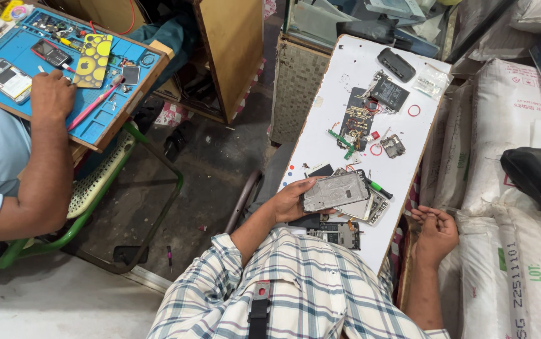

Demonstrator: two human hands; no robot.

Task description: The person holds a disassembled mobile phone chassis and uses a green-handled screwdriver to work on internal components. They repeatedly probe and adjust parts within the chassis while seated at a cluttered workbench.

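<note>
We are gripping a grey phone frame (pixel 335 191) in our left hand (pixel 292 199), fingers clamped along its edge, over the near end of the white table (pixel 320 135). Our right hand (pixel 436 232) is resting at three o'clock from it — loosely curled, holding nothing. More phone parts (pixel 371 207) are lying just beneath; a co-worker's hand (pixel 51 94) is working at ten o'clock on a blue mat (pixel 7 50).

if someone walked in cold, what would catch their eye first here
The left hand holding a grey phone frame over the white board, which is strewn with phone parts. The right hand hangs empty beside it. At upper left, a co-worker's hand rests on a blue repair mat.
</note>
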